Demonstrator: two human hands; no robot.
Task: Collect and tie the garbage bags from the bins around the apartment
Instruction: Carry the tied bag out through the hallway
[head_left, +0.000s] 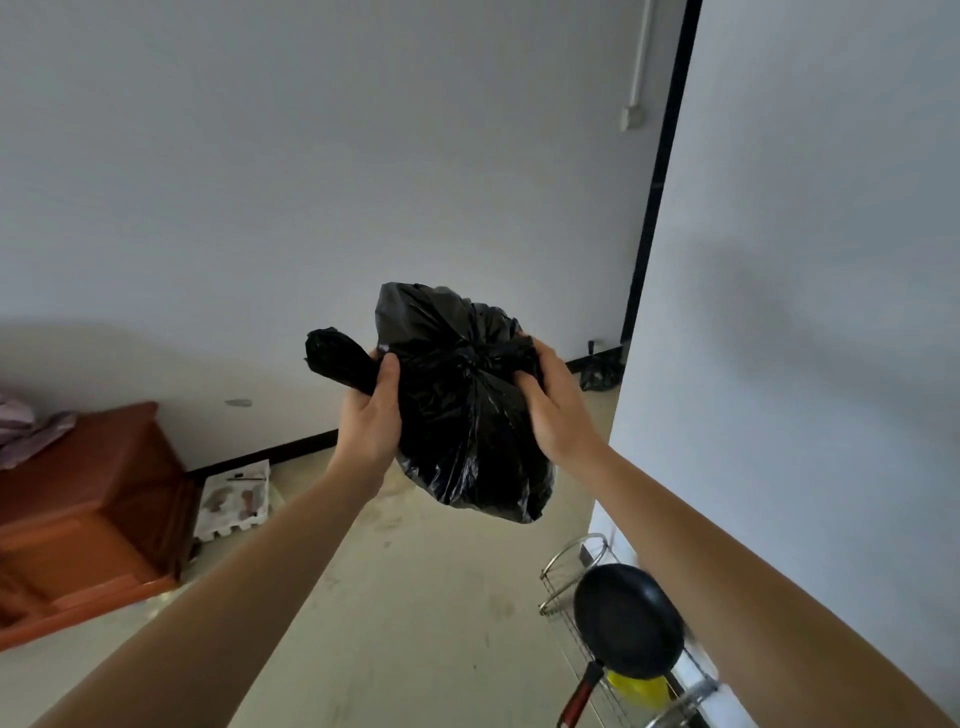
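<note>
A full black garbage bag (467, 415) hangs in the air in front of me, its top gathered into a knot near the middle. My left hand (371, 415) grips a twisted end of the bag's top that sticks out to the left. My right hand (553, 410) holds the bag's right side, thumb pressed into the plastic beside the knot. A second small black bag (600, 371) lies on the floor by the far wall corner.
A brown wooden cabinet (88, 514) stands at the left with cloth on top. A white board (236, 499) leans on the floor beside it. At the lower right a wire rack (571, 571) holds a black frying pan (628, 621). A white wall rises on the right.
</note>
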